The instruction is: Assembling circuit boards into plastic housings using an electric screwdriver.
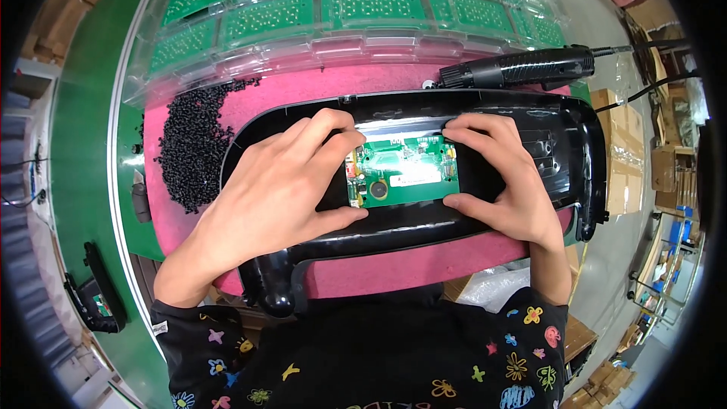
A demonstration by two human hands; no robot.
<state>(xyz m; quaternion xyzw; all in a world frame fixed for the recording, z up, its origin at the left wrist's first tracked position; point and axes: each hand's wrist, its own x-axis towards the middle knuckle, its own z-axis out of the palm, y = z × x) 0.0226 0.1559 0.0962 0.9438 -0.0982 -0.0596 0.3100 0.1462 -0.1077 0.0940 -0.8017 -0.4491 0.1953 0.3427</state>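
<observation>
A green circuit board with a round dark part and a white label lies inside a long black plastic housing. My left hand grips the board's left end, thumb at the lower corner and fingers at the upper one. At the right end, my right hand pinches the board the same way, its thumb at the lower right corner. Whether the board rests fully on the housing floor I cannot tell. The housing lies on a pink mat, its rounded grip pointing toward me at the lower left.
A black electric screwdriver with a cable lies behind the housing. Small black screws are heaped at the left. Clear plastic trays of green boards stand at the back. Another black housing with a board sits far left; cardboard boxes stand right.
</observation>
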